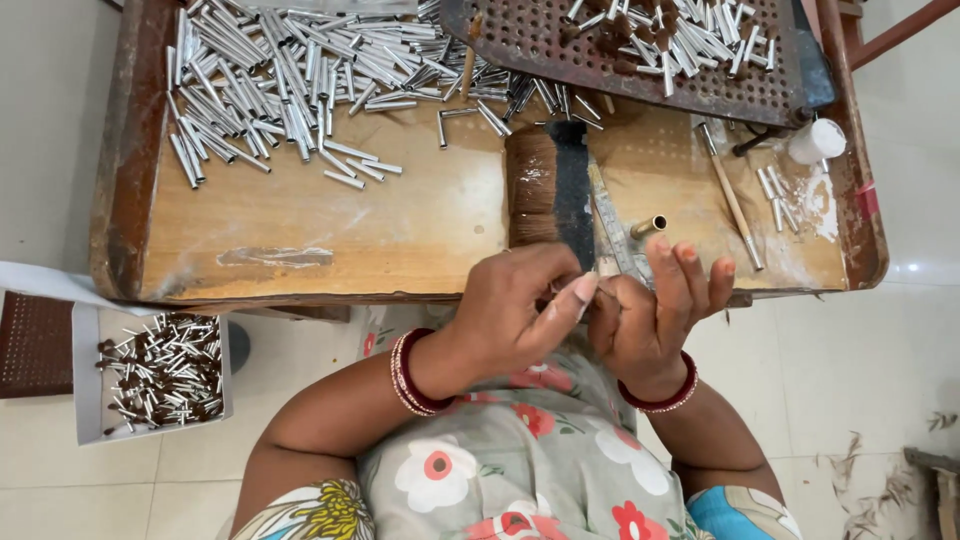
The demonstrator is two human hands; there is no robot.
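My left hand and my right hand meet just in front of the near edge of a wooden work tray. The left hand's thumb and fingers are pinched on a small dark piece, too small to make out. They press against the right palm. My right hand's fingers stand up and apart; its thumb and palm are mostly hidden, so I cannot tell what it holds. Red bangles sit on both wrists. A short brass tube lies on the tray just beyond my right fingertips.
A heap of silver metal tubes covers the tray's far left. A brown perforated plate with more tubes lies at the far right. A brown brush, a thin stick tool and a white cap lie nearby. A white box of brown-tipped tubes sits on the floor.
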